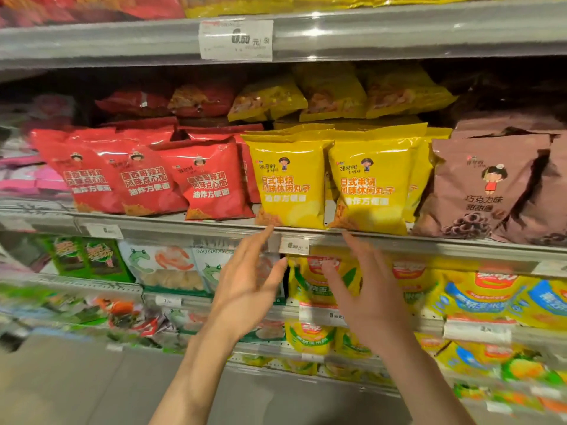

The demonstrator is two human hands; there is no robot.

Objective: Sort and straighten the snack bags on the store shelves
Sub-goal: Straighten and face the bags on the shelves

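Observation:
Two yellow snack bags stand upright at the front of the middle shelf [171, 226], the left yellow bag [288, 182] and the right yellow bag [372, 185]. Three red bags [147, 179] lean to their left and a brown bag [481, 191] stands to their right. My left hand [248, 286] is open just below the shelf edge, its fingertips almost under the left yellow bag. Below the right yellow bag my right hand [365, 289] has its fingers spread and holds nothing. Neither hand touches a bag.
More red and yellow bags lie stacked behind the front row. A price tag [235, 40] hangs on the shelf rail above. Lower shelves hold green, white and yellow-blue bags [478, 297]. The grey floor [76, 391] shows at the lower left.

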